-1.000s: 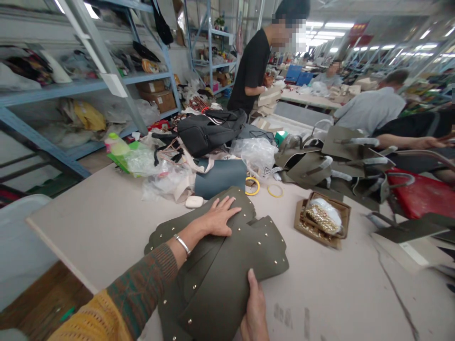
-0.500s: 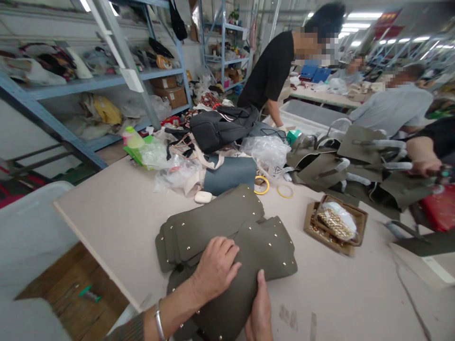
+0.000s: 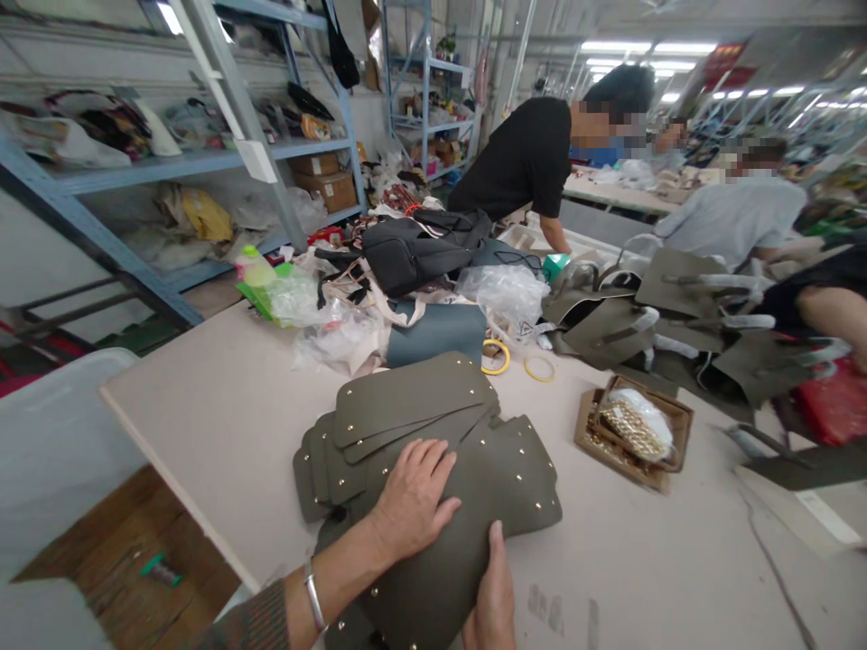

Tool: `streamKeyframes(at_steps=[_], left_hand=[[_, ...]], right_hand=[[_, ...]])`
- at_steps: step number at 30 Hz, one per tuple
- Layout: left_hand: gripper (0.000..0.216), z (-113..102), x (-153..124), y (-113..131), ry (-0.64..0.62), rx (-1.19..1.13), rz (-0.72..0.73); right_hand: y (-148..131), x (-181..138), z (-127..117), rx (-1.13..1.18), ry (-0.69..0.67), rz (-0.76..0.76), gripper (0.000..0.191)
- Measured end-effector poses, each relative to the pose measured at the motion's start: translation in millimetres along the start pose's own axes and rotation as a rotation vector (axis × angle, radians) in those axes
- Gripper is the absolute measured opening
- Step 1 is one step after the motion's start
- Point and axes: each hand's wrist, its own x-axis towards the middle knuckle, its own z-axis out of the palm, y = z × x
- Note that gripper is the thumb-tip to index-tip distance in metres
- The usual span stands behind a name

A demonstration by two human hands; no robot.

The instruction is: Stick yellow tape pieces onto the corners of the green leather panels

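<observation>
Olive-grey leather-like panels [image 3: 440, 560] with gold-coloured studs lie overlapping in a loose stack on the table. My left hand [image 3: 414, 498] rests palm down on the stack, its fingers stretched out towards the far side. Along the right edge of the near panel is my right hand [image 3: 496, 587], with its thumb on the edge and its other fingers mostly hidden. Beyond my left hand, a long rounded panel [image 3: 413, 397] lies slightly askew on the others.
Cardboard boxes with gold chain [image 3: 637, 424] stand to the right. Olive handbags [image 3: 677, 316] fill the far right, near a co-worker's arm [image 3: 833, 307]. Tape rolls [image 3: 498, 357], a blue-grey sheet [image 3: 437, 334] and a black backpack [image 3: 413, 253] lie behind. A bin [image 3: 74, 379] adjoins the left edge.
An upper panel on the far side of the stack has shifted rightward and fanned out. My left fingers have flattened and moved slightly forward. The co-worker in black has bent lower.
</observation>
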Motion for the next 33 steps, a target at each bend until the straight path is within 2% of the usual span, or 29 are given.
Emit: streamKeyframes(at_steps=[4,7,13,17,25,30,33], left_hand=[[0.043,-3.3,20.9,2.5,-0.015,-0.034,0.028],[0.040,-7.0,30.7,10.0,-0.083,-0.019,0.007],[0.035,4.0,20.0,35.5,-0.125,-0.070,-0.106],[0.040,8.9,23.8,40.2,-0.106,-0.098,-0.086],[0.053,6.1,35.2,29.4,-0.146,0.056,-0.084],[0.060,1.2,33.2,12.0,-0.164,0.128,-0.081],[0.055,-2.8,29.9,4.6,-0.154,0.129,-0.058]], right_hand=[[-1.4,2.3,1.7,-0.057,0.000,-0.104,0.081],[-2.0,3.6,0.8,-0.062,-0.011,-0.104,0.079],[-0.3,8.6,-8.4,0.008,0.071,-0.060,0.074],[-1.6,7.9,-8.0,0.047,0.056,-0.041,0.075],[-9.8,4.0,-2.1,0.098,0.018,0.045,0.083],[-11.1,1.7,-0.7,0.101,0.037,0.030,0.090],[-12.7,0.6,0.8,0.097,0.058,-0.002,0.090]])
